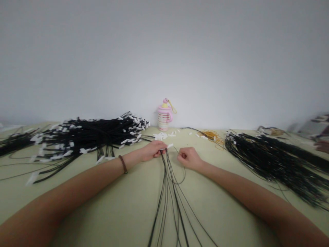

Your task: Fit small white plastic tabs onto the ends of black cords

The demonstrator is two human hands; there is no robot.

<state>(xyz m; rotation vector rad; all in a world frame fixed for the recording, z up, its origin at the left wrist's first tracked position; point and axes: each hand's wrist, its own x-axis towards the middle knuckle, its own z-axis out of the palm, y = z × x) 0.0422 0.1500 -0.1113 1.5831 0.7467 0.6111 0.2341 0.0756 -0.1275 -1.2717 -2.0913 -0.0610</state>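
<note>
Gripping a bunch of thin black cords near their upper ends, the left hand is closed in a tight pinch, a small white tag poking out just past its fingers. This hand lies in front of the pink-and-cream bottle, which stands upright against the pale wall, and a brown beaded bracelet circles the left wrist. From the hand the cords fall toward the person across the pale green table covering, spreading apart as they go, with one thin strand curving in a loose loop.

The right hand is curled narrow, close beside the left hand and in front of the bottle, right of it. A thin strand passes near its fingertips, but whether they pinch it cannot be told.

Left of the bottle lies a large heap of black cords with white tags, and a smaller tagged bundle lies farther left. Right of the bottle sit a tangle of yellow-orange cord and a large spread of black cords. Loose white tags lie just in front of the bottle.
</note>
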